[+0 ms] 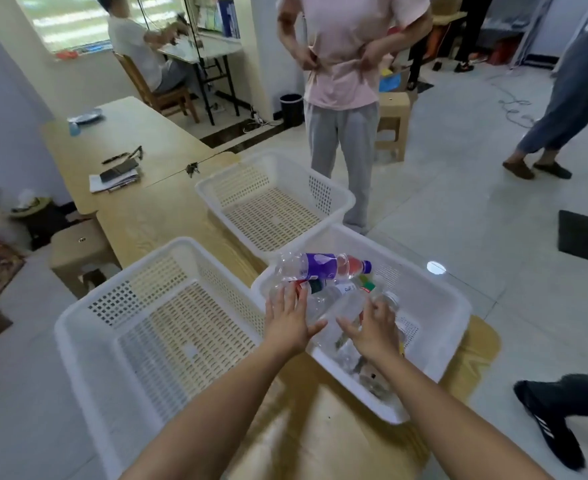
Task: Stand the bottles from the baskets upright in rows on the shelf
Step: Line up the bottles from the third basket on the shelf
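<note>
Indoors, a person is reaching both hands into the right-hand basket, which is sitting with a left-hand basket and a far basket on a wooden desk; inside it plastic bottles are lying heaped on their sides, a purple-labelled bottle resting across the top. The left hand is laying its fingers, straight and held together with the thumb spread, on the bottles by the basket's left rim. The right hand is laying its fingers over a clear bottle, and whether they are gripping it cannot be told.
</note>
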Available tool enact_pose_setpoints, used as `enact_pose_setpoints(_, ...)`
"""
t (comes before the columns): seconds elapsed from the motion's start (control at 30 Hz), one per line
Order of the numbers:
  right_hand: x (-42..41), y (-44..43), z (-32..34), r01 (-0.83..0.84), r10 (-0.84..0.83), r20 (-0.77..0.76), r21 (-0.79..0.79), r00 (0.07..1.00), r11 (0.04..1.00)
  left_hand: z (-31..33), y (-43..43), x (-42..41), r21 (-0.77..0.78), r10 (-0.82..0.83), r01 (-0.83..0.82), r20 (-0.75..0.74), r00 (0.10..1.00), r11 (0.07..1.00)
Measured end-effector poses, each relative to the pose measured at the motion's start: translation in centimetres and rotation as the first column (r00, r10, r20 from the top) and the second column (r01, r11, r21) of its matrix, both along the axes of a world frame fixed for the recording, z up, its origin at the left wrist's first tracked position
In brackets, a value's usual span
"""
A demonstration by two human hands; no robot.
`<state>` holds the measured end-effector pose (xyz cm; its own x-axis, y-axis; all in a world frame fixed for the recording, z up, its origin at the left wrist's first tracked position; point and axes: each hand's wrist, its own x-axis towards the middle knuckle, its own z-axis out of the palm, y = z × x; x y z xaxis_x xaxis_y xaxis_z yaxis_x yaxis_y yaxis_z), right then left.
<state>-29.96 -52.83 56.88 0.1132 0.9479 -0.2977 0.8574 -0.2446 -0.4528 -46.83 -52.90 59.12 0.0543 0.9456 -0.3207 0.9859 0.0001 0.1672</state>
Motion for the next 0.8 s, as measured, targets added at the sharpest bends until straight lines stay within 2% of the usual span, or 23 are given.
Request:
enact_pose_setpoints(0.07, -1.3, 0.8, -0.1, 0.092, -0.092, -0.009, -0.006, 0.996, 0.996, -0.4, 1.1, -0.6, -0.011, -0.03, 0.03, -0.004, 1.0, 1.0)
enact_pose_setpoints(0.2, -3.2, 1.9, -0.6, 0.271, -0.282, -0.101, -0.106, 0.954, 0.957, -0.4, 3.4, -0.7, 0.094, -0.124, 0.125, -0.025, 0.992, 0.988)
enact_pose_setpoints(0.3, -5.0, 2.2, -1.1, 0.409, -0.445, -0.162, -0.217, 0.881, 0.887, -0.2, 5.4, -0.9, 0.007, -0.175, 0.176, -0.021, 0.984, 0.984)
enact_pose_setpoints(0.43, -6.4, 3.0, -1.4, 0.543, -0.596, -0.175, -0.273, 0.784, 0.794, -0.2, 6.3, -1.3, -0.021, -0.254, 0.254, -0.034, 0.967, 0.967)
enact_pose_setpoints(0.57, -5.9, 2.8, -0.6, 0.614, -0.689, -0.203, -0.328, 0.696, 0.718, -0.6, 6.1, -1.2, -0.109, -0.318, 0.31, -0.065, 0.946, 0.945)
enact_pose_setpoints(0.63, -4.8, 2.5, -0.2, 0.628, -0.72, -0.293, -0.355, 0.629, 0.692, -1.0, 5.5, -0.9, -0.144, -0.329, 0.316, -0.075, 0.941, 0.938)
enact_pose_setpoints(0.73, -2.4, 1.6, 0.2, 0.622, -0.754, -0.394, -0.427, 0.525, 0.656, -1.6, 4.8, -0.4, -0.116, -0.298, 0.285, -0.124, 0.946, 0.952)
enact_pose_setpoints(0.8, -1.0, 0.4, 0.0, 0.59, -0.758, -0.508, -0.486, 0.409, 0.644, -1.7, 4.6, -0.1, -0.077, -0.295, 0.286, -0.161, 0.942, 0.955)
